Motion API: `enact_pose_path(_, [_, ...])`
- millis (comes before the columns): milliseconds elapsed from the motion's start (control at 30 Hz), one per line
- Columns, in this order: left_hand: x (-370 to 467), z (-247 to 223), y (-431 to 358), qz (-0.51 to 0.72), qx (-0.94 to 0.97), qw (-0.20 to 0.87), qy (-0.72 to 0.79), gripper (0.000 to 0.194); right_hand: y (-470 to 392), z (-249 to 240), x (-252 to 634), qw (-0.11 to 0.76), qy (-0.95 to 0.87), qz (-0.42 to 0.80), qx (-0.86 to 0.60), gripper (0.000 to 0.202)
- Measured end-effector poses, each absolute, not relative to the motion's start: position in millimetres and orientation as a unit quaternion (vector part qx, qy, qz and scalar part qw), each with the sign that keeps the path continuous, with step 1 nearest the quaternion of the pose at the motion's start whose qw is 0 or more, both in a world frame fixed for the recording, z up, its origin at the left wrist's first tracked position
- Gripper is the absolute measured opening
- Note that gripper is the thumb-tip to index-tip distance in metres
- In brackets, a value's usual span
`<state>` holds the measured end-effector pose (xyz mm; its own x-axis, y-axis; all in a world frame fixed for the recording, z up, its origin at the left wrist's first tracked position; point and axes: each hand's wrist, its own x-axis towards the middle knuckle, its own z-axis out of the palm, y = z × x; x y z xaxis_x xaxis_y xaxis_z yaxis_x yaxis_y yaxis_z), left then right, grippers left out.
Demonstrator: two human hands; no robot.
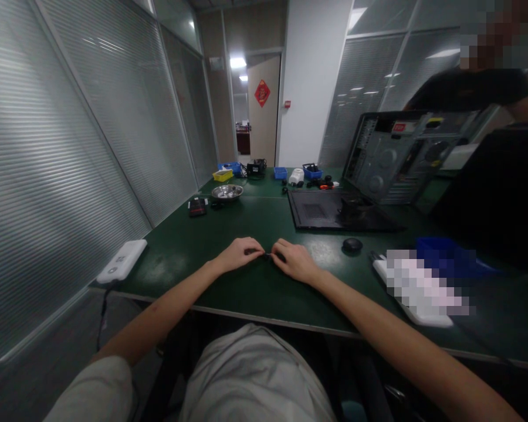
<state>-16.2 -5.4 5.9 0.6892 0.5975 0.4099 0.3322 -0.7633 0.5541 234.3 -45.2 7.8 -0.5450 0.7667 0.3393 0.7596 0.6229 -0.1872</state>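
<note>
My left hand (238, 255) and my right hand (295, 261) meet low over the green table (229, 293), fingertips almost touching. Both are closed in a pinch. Dark bits show among the fingers of each hand, and a thin pale, metal-looking piece (268, 254) bridges the small gap between them. Too little of it shows to name what is held. To the right of my right hand lies a rounded black object (352, 245), like a computer mouse.
A black flat panel (314, 211) lies beyond my hands, before an open computer case (393, 155). Farther left are a metal dish (227, 192) and a dark box (198, 207). White devices (122, 261) flank both sides. Another person (470, 88) stands behind the case.
</note>
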Motion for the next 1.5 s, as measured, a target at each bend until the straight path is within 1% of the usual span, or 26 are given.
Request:
enact_pose_path(167, [-13, 5, -8, 0.306, 0.893, 0.223, 0.244, 0.022, -45, 8, 234, 0.194, -0.885, 0.005, -0.423, 0.014])
enact_pose_path(300, [-15, 4, -4, 0.312, 0.879, 0.208, 0.295, 0.025, -46, 9, 233, 0.193, -0.885, 0.001, -0.423, 0.013])
enact_pose_path(400, [-20, 1, 5, 0.322, 0.874, 0.137, 0.336, 0.024, -46, 9, 233, 0.193, -0.884, 0.003, -0.426, 0.013])
enact_pose_path(500, [-24, -4, 14, 0.301, 0.888, 0.057, 0.342, 0.023, -46, 9, 233, 0.192, -0.883, 0.002, -0.428, 0.013])
enact_pose_path(567, [-24, -6, 17, 0.276, 0.900, 0.038, 0.336, 0.024, -46, 9, 233, 0.192, -0.882, 0.001, -0.430, 0.013])
enact_pose_path(700, [-20, -7, 16, 0.248, 0.916, 0.066, 0.308, 0.025, -46, 9, 233, 0.194, -0.883, 0.001, -0.427, 0.013])
enact_pose_path(867, [-21, -6, 13, 0.287, 0.898, 0.101, 0.318, 0.029, -45, 8, 234, 0.196, -0.881, 0.008, -0.431, 0.012])
enact_pose_path(967, [-24, -6, 15, 0.280, 0.901, 0.110, 0.312, 0.030, -45, 8, 234, 0.198, -0.879, 0.010, -0.433, 0.012])
enact_pose_path(1167, [-22, -5, 21, 0.259, 0.905, 0.124, 0.313, 0.024, -45, 8, 234, 0.204, -0.882, 0.003, -0.425, 0.013])
enact_pose_path(1300, [-20, -5, 20, 0.257, 0.905, 0.139, 0.309, 0.024, -45, 8, 234, 0.209, -0.882, 0.010, -0.423, 0.012])
enact_pose_path(1500, [-15, 3, 5, 0.295, 0.894, 0.149, 0.302, 0.025, -44, 7, 237, 0.222, -0.876, 0.011, -0.429, 0.012])
